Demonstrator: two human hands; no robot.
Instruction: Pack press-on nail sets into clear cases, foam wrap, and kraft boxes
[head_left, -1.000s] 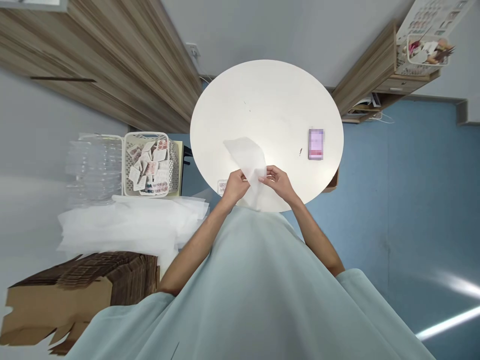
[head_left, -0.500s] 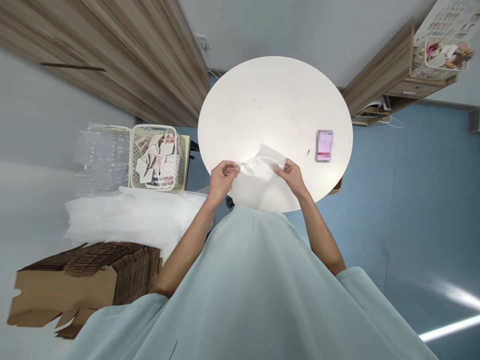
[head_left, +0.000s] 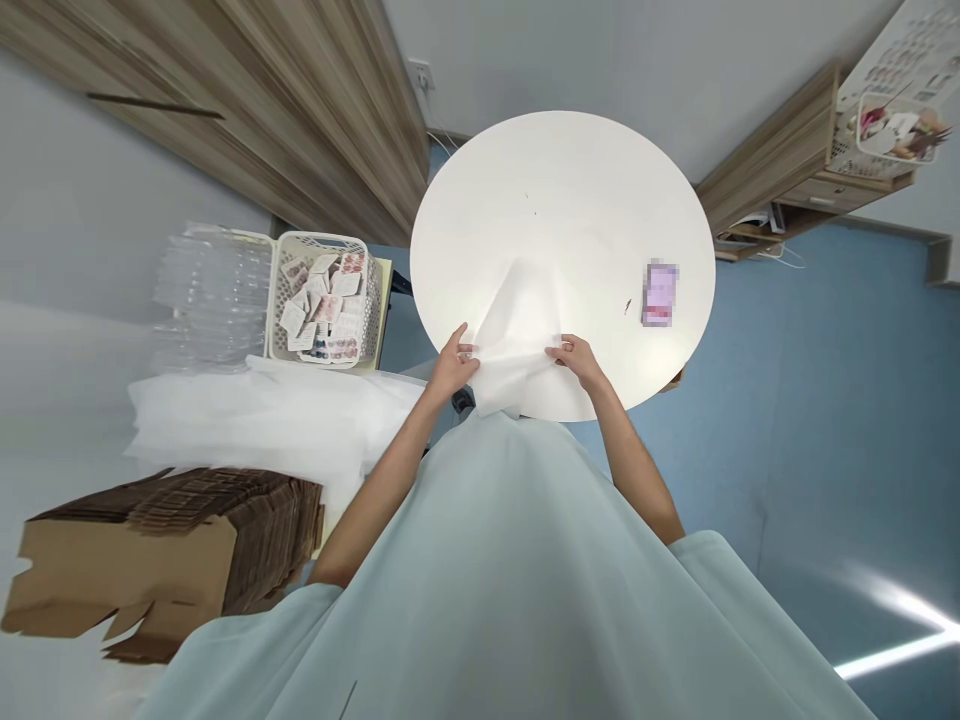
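Note:
A thin, translucent white sheet or bag [head_left: 517,320] is stretched between my two hands over the near edge of the round white table [head_left: 600,190]. My left hand [head_left: 452,362] pinches its left edge, with the index finger raised off it. At the opposite edge my right hand [head_left: 576,358] grips it between thumb and fingers. The far part of the sheet narrows away from me, and its near end hangs close to my shirt. Whether it is a flat sheet or a bag I cannot tell.
A blurred pinkish rectangular object [head_left: 660,293] lies on the table's right side. To the left stand a white basket of small cards [head_left: 322,300], clear plastic packaging [head_left: 214,300], a pile of white sheets [head_left: 247,415] and stacked flat cardboard boxes [head_left: 135,570].
The sheet's far part has spread out flatter and farther across the table. Both hands have shifted slightly nearer to me, and the left index finger has lifted.

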